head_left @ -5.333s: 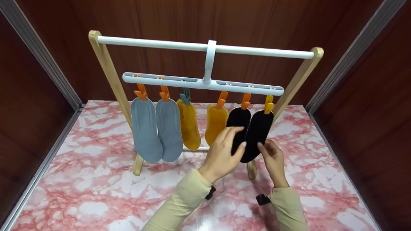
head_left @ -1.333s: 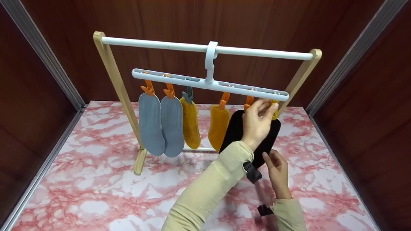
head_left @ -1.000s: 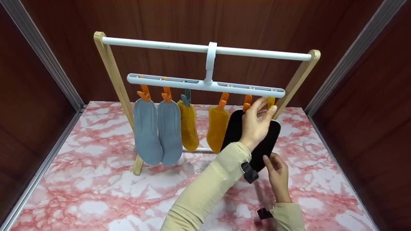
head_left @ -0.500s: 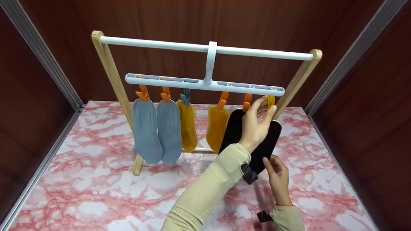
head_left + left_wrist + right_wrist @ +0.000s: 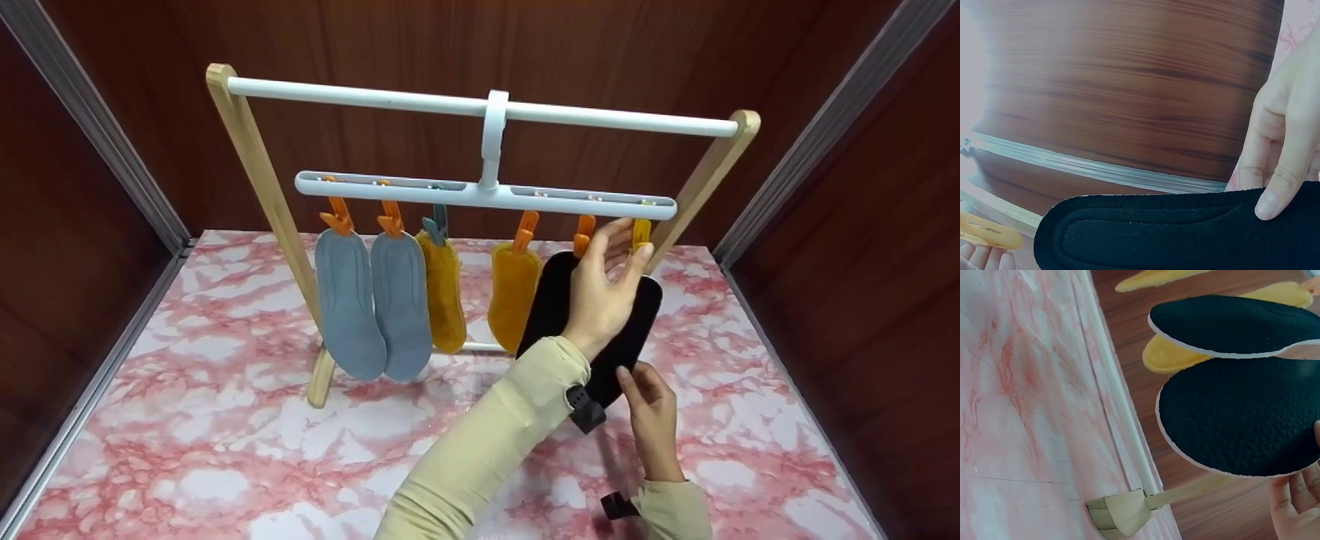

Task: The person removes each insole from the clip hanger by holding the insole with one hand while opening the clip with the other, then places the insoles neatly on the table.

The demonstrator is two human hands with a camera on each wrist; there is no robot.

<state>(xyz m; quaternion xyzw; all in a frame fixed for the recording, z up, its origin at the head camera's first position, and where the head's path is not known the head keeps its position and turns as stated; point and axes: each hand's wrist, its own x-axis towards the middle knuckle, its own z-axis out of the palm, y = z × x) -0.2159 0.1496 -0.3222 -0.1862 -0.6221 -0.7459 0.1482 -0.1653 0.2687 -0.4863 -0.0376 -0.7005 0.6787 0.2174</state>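
Observation:
My left hand (image 5: 604,296) pinches the yellow clip (image 5: 641,234) at the right end of the white hanger (image 5: 420,193). Below it, my right hand (image 5: 651,405) holds the lower edge of a black insole (image 5: 637,322) between thumb and fingers. In the left wrist view, the insole's rounded end (image 5: 1100,236) lies apart from the yellow clip (image 5: 991,232). A second black insole (image 5: 551,292) hangs from an orange clip (image 5: 584,234), partly behind my left hand. Undersides of both black insoles (image 5: 1235,416) show in the right wrist view.
Two grey-blue insoles (image 5: 351,307) hang at the left, then two mustard insoles (image 5: 514,292), all from clips. The hanger hooks over the white rail (image 5: 360,96) of a wooden stand (image 5: 259,172). Below is a marbled pink table (image 5: 225,450), with brown walls (image 5: 847,225) around.
My left hand has risen from the black insoles to the yellow clip. The right-hand black insole, earlier in that clip, is now apart from it, in my right hand. Lately both hands stay nearly still.

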